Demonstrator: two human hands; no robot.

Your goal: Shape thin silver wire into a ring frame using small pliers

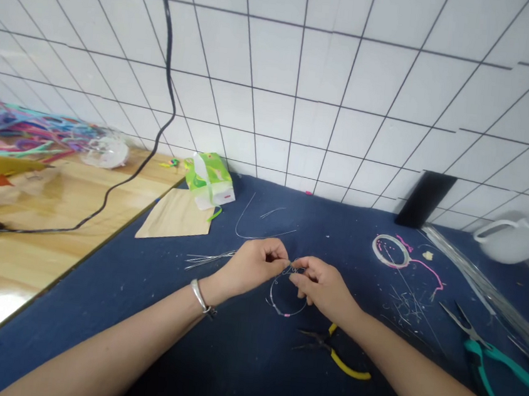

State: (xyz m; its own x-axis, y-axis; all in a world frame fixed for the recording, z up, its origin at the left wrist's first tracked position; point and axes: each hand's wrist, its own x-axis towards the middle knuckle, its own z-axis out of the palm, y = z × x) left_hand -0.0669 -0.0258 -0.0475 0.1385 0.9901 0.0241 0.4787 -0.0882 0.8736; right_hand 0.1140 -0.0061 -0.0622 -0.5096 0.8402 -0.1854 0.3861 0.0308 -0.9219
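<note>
My left hand (253,265) and my right hand (324,286) meet over a dark blue cloth (239,353), both pinched on a thin wire ring (284,302) that hangs below the fingers in a loop with a small pink bit at its bottom. The fingertips almost touch at the top of the loop. A silver bracelet (201,296) sits on my left wrist. Just below my right wrist lie yellow-handled pliers (341,359).
Teal-handled pliers (488,360) lie at the right, near a bundle of long wires (491,291). A tape roll (390,249) and pink cord (427,270) lie behind. A tissue pack (209,181), brown paper (175,215), loose wire pieces (206,258), a black cable (163,86) and a white jug (519,240) stand around.
</note>
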